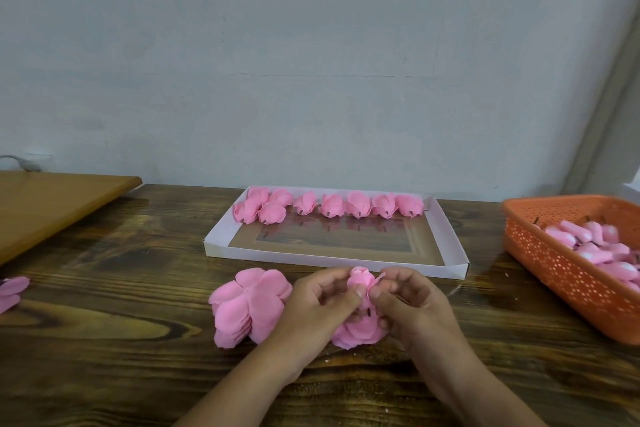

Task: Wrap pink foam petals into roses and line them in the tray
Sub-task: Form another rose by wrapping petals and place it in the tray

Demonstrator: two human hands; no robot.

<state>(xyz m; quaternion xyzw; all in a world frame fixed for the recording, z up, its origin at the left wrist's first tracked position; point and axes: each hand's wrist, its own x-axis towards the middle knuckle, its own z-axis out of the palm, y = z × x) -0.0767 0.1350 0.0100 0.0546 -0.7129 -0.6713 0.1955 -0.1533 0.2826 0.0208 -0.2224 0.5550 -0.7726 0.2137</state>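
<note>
A pink foam rose bud (360, 279) stands between my two hands, just in front of the tray. My left hand (318, 308) pinches it from the left with thumb and fingers. My right hand (408, 305) pinches a petal against it from the right. More pink petals (356, 334) spread under both hands. A stack of flat pink petals (247, 305) lies left of my left hand. The white cardboard tray (332, 258) holds several finished roses (332, 206) in a row along its far side.
An orange plastic basket (568, 274) with several pink buds stands at the right. A few loose pink petals (12, 291) lie at the left edge of the dark wooden table. A lighter brown board (52, 201) sits at the back left. A grey wall runs behind.
</note>
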